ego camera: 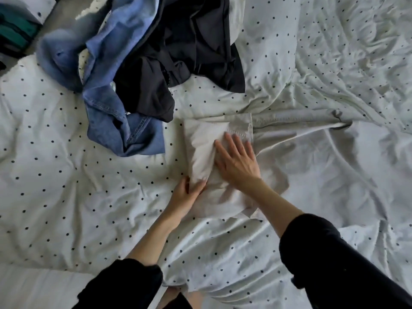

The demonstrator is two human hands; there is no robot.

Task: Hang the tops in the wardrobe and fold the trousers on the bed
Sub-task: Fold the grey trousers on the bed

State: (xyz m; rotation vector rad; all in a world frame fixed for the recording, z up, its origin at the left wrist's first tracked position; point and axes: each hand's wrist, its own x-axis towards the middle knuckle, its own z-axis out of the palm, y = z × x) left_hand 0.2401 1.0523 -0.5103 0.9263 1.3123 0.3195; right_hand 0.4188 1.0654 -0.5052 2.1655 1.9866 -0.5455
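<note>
Two hands work the beige trousers [207, 150]: my right hand [236, 161] flat, left hand [187, 195] seemingly pinching the fold, which may spring open.

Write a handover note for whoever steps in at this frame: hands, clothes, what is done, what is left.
Left hand: pinches the near left edge of the beige trousers, thumb on top.
Right hand: flat, fingers straight, pressing on the trousers.
Beige trousers: partly folded on the dotted duvet, one part trailing off to the right.
Pile behind them: blue jeans and dark garments, unsorted.
Done: the beige fold is under way.
Left: finish this fold, fold the jeans, sort the dark pieces and hang any tops. The wardrobe is not in view.
</note>
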